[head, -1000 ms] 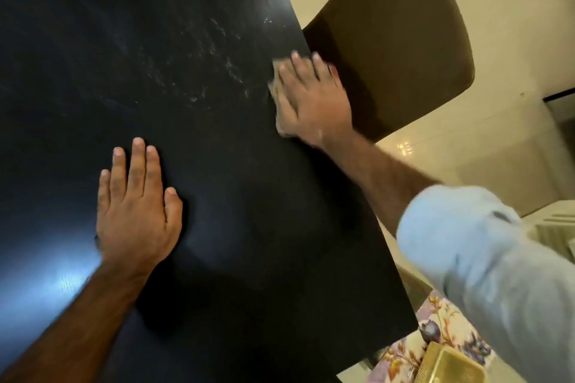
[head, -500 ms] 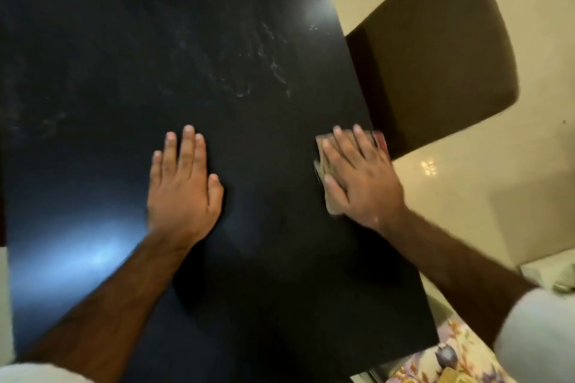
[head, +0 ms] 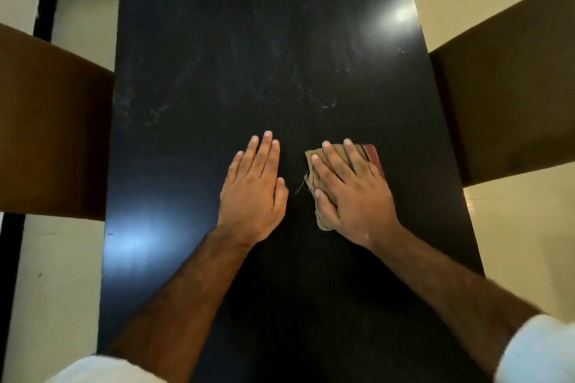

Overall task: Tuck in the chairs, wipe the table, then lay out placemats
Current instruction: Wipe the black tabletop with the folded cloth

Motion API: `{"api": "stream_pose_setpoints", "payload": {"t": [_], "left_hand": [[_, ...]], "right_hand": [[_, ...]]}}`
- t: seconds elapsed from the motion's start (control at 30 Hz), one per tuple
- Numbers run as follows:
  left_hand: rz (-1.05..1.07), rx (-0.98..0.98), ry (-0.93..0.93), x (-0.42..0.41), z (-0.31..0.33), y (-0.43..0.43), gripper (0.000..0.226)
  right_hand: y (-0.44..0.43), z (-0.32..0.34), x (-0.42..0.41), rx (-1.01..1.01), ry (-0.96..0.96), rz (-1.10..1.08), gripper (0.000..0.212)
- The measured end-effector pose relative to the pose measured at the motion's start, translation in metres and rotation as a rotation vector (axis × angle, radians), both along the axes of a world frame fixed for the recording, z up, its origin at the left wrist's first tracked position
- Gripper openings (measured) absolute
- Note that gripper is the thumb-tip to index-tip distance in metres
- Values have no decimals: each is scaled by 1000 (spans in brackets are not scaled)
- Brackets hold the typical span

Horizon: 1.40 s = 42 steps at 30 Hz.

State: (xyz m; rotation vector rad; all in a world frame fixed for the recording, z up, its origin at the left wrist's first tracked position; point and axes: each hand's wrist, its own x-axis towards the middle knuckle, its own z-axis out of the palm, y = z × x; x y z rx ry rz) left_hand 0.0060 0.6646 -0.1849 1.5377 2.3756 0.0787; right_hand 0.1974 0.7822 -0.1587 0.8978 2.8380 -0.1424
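Observation:
A long black glossy table [head: 264, 40] runs away from me, with faint smears and specks on its far half. My right hand [head: 351, 193] presses flat on a folded tan cloth with a red edge [head: 371, 155] near the table's middle. Beside it, my left hand [head: 253, 190] rests flat on the bare tabletop with straight fingers. A brown chair [head: 53, 134] stands at the left edge and another brown chair [head: 510, 96] at the right edge, both pushed against the table.
Cream floor tiles [head: 525, 242] show on both sides of the table. A black door frame [head: 46, 9] stands at the far left. Bright light glare [head: 403, 14] reflects off the table's far right part.
My right hand has slid the cloth from the table's right edge toward the middle. The view has swung round to face down the table, and the left chair has come into view.

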Motion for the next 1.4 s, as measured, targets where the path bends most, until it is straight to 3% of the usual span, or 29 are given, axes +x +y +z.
{"api": "stream_pose_setpoints", "payload": {"t": [0.1,0.27,0.37,0.57,0.7,0.83,0.93,1.13,1.4], "left_hand": [[94,18,103,-35,-6,-38,75],[12,-11,111,-69,-13,-82,75],[4,3,82,-72,-11,-82,74],[-32,-10,-59,-83,-1,-85,74],[-70,-21,-258,-100,19,-93,67],[-144,-107,-145,-106,26,-124,74],[-154,-176,-62,-105,26,-161,80],[-215,-238,-68,-114,33,-201,84],[-438,-257,-98,-170,55,-190,84]], "right_hand": [[61,-11,-54,121,62,31,64],[123,-12,-140,86,88,-292,67],[77,-7,-130,106,93,-291,67],[-103,-5,-80,-24,-61,-165,69],[-124,8,-82,-93,-59,-230,72],[-117,25,-76,-208,-20,-241,79],[-130,25,-64,-179,46,-422,83],[-185,8,-73,-172,37,-551,82],[-240,13,-158,-174,41,-572,81]]}}
